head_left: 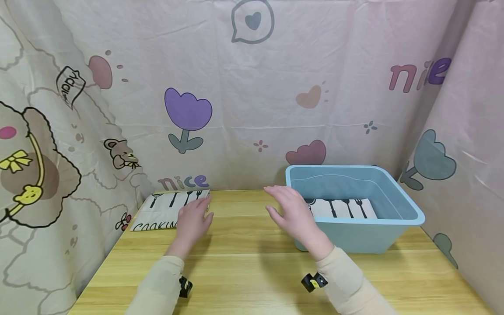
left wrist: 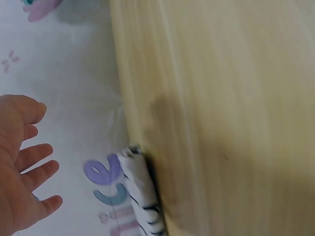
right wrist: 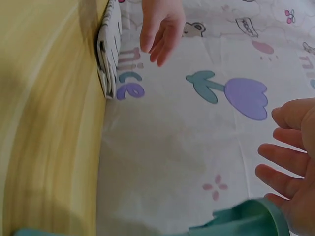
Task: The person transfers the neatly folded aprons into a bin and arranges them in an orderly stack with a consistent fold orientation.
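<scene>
A folded white cloth [head_left: 159,212] with black cutlery prints and lettering lies flat at the back left of the table. My left hand [head_left: 193,222] is above its right part, hiding some of the print; in the left wrist view its fingers [left wrist: 37,160] are spread and hold nothing. To the right stands a light blue plastic bin [head_left: 354,236]. Inside it lies another white cloth [head_left: 341,209] with similar prints, partly hidden by the front rim. My right hand [head_left: 294,215] hovers at the bin's left side with loosely bent, empty fingers [right wrist: 283,157].
The wooden table [head_left: 244,262] runs back to a hanging printed curtain [head_left: 244,87], which also closes off the left and right sides. A small black device [head_left: 186,286] is at the left wrist and another device [head_left: 314,282] at the right.
</scene>
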Demonstrator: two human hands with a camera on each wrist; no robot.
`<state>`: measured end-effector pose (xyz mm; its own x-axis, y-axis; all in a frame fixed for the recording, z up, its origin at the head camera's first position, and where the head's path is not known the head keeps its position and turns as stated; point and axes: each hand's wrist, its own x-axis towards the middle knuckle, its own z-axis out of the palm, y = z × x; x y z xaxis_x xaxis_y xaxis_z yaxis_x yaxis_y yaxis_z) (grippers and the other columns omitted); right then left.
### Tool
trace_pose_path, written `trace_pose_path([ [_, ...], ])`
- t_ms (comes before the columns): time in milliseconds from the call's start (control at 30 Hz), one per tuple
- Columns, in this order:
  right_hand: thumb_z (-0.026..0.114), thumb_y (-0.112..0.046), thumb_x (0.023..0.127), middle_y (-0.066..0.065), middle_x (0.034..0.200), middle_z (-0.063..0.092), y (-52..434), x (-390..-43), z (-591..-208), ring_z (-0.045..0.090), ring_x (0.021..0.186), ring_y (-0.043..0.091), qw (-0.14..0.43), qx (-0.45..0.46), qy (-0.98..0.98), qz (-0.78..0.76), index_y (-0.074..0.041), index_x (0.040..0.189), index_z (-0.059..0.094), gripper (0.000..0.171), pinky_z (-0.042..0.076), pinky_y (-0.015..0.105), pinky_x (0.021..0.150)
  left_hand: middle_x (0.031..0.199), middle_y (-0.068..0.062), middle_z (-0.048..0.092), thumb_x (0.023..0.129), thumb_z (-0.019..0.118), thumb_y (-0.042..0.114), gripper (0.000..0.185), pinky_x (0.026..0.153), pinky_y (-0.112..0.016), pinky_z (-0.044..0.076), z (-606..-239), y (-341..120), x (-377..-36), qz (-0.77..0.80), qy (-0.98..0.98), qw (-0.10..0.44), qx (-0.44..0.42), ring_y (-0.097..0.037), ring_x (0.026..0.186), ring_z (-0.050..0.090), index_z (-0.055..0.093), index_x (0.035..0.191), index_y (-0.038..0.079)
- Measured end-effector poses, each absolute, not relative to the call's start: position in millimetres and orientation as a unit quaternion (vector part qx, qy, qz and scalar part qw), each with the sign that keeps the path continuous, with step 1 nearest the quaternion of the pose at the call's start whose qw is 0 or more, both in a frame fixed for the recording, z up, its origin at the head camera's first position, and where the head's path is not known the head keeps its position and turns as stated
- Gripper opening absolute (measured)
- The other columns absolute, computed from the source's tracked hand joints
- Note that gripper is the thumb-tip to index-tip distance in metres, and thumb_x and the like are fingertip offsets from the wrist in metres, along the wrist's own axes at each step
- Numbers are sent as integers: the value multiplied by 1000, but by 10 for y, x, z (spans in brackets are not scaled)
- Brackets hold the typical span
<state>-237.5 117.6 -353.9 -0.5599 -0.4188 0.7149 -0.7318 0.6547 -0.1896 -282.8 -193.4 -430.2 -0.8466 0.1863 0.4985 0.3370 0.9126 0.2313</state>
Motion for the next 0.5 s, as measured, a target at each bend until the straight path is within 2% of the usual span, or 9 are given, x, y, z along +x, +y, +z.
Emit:
trace_pose_path([
  [200,76,-12,86,10,124,66,1052,-2371,-3610,58,118,29,323,357,-843,241,-2,128,63,45,45,44,101,136,-21,56,90,70,17,51,104,-64,30,-4421,-2153,-2870,-154,-957,216,-121,-41,124,49,56,136,2],
  [500,75,-10,86,12,124,65,892,-2321,-3730,58,118,31,312,385,-830,257,0,127,62,44,45,43,102,137,-26,54,93,66,18,48,100,-67,33,-4572,-2438,-2931,-152,-963,197,-109,-46,124,47,56,136,0],
])
